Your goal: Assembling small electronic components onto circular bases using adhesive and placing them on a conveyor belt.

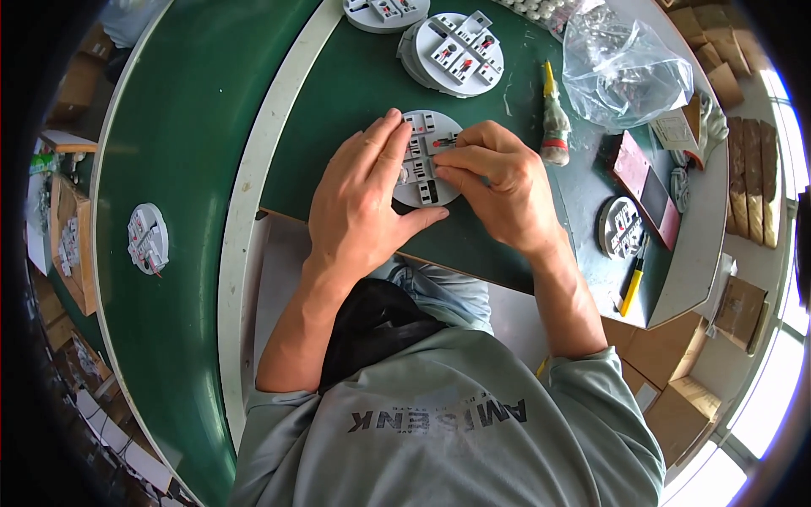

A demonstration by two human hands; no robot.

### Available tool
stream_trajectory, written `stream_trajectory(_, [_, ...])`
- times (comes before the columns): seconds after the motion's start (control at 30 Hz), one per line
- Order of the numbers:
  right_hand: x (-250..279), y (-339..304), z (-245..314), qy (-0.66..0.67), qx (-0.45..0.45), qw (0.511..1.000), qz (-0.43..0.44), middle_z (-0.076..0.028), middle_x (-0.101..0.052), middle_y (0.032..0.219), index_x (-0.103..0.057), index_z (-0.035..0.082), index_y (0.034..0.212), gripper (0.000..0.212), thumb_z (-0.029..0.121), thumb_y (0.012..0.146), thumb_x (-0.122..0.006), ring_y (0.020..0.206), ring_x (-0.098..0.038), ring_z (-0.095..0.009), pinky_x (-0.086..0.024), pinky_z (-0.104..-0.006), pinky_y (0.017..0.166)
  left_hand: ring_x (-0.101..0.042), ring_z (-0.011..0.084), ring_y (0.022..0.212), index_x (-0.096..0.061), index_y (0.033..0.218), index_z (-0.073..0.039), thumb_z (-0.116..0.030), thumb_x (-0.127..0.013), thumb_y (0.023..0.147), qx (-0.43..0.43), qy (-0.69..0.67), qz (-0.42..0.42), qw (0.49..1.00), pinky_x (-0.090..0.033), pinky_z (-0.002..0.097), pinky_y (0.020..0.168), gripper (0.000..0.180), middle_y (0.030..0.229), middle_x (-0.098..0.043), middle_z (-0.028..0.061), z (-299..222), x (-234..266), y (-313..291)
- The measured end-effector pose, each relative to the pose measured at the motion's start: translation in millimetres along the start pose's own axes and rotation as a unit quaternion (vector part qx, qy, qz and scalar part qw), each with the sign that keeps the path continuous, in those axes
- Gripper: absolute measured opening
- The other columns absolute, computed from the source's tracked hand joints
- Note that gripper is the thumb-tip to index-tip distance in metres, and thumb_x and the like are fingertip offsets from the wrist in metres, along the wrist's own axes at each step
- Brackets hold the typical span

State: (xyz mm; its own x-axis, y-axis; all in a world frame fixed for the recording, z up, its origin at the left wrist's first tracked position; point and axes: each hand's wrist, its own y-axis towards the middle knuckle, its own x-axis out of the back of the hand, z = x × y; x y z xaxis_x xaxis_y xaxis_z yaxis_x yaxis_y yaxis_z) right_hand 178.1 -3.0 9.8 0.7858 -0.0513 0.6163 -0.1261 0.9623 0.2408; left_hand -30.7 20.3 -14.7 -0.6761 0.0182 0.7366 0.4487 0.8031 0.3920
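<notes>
A round grey-white plastic disc [441,194] with raised grey blocks and dark slots lies on the green table in front of me. My left hand [359,190] rests across its left side, fingers stretched out and thumb spread near the disc's near edge. Over the right side of the disc, my right hand [498,177] has thumb and forefinger pressed together in a pinch. A small red-and-dark part [442,144] shows just beyond those fingertips. What sits inside the pinch is too small and hidden to make out.
More discs with blocks [456,55] are stacked beyond my hands. To the right are a yellow-tipped glue bottle [553,122], a clear plastic bag [625,72], a dark-edged round part [621,228] and a yellow-handled tool [632,287]. A green conveyor belt [182,110] on the left carries another disc [148,239].
</notes>
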Motion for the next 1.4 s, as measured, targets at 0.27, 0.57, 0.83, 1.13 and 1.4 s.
stream_trajectory(0.27, [-18, -8, 9, -0.064, -0.049, 0.991, -0.105, -0.008, -0.071, 0.097, -0.081, 0.007, 0.097, 0.015, 0.006, 0.082, -0.084, 0.09, -0.068, -0.03, -0.056, -0.0396, 0.079, -0.063, 0.0364, 0.131, -0.058, 0.145, 0.002, -0.02, -0.099, 0.059, 0.0, -0.013, 0.005, 1.0, -0.054, 0.045, 0.109, 0.098, 0.153, -0.059, 0.0156, 3, -3, 6])
stream_trajectory(0.57, [97, 14, -47, 0.021, -0.108, 0.892, -0.438, -0.008, -0.075, 0.113, -0.075, -0.003, 0.12, 0.023, 0.013, 0.105, -0.066, 0.091, -0.071, -0.014, -0.058, -0.0298, 0.084, -0.063, 0.0351, 0.13, -0.059, 0.146, 0.002, -0.027, -0.1, 0.061, -0.01, 0.005, 0.002, 1.0, -0.053, 0.0438, 0.109, 0.098, 0.154, -0.058, 0.015, 3, -7, 9])
stream_trajectory(0.83, [188, 92, -211, -0.048, -0.167, 0.9, -0.399, -0.015, -0.078, 0.099, -0.077, 0.0, 0.114, 0.026, 0.012, 0.092, -0.068, 0.091, -0.075, -0.023, -0.059, -0.0368, 0.082, -0.062, 0.0341, 0.131, -0.059, 0.145, 0.002, -0.034, -0.098, 0.065, 0.004, 0.014, 0.009, 1.0, -0.052, 0.0441, 0.111, 0.096, 0.154, -0.058, 0.0146, -5, -5, 11])
stream_trajectory(1.13, [189, 142, -252, -0.379, -0.078, 0.914, -0.123, -0.02, -0.078, 0.108, -0.077, 0.006, 0.117, 0.03, 0.029, 0.099, -0.072, 0.098, -0.075, -0.034, -0.056, -0.043, 0.088, -0.063, 0.0348, 0.128, -0.064, 0.141, -0.002, -0.035, -0.097, 0.069, -0.012, 0.009, -0.001, 1.0, -0.052, 0.0448, 0.11, 0.086, 0.15, -0.06, 0.0151, -6, -5, 18])
stream_trajectory(1.4, [194, 121, -274, -0.314, -0.075, 0.911, -0.256, -0.023, -0.078, 0.103, -0.077, 0.003, 0.117, 0.044, 0.043, 0.098, -0.074, 0.099, -0.075, -0.038, -0.056, -0.0455, 0.089, -0.066, 0.0203, 0.078, -0.073, 0.105, 0.002, -0.038, -0.082, 0.093, 0.086, -0.26, -0.121, 0.954, -0.053, 0.0337, 0.069, 0.042, 0.094, -0.071, 0.0099, -15, 19, 16])
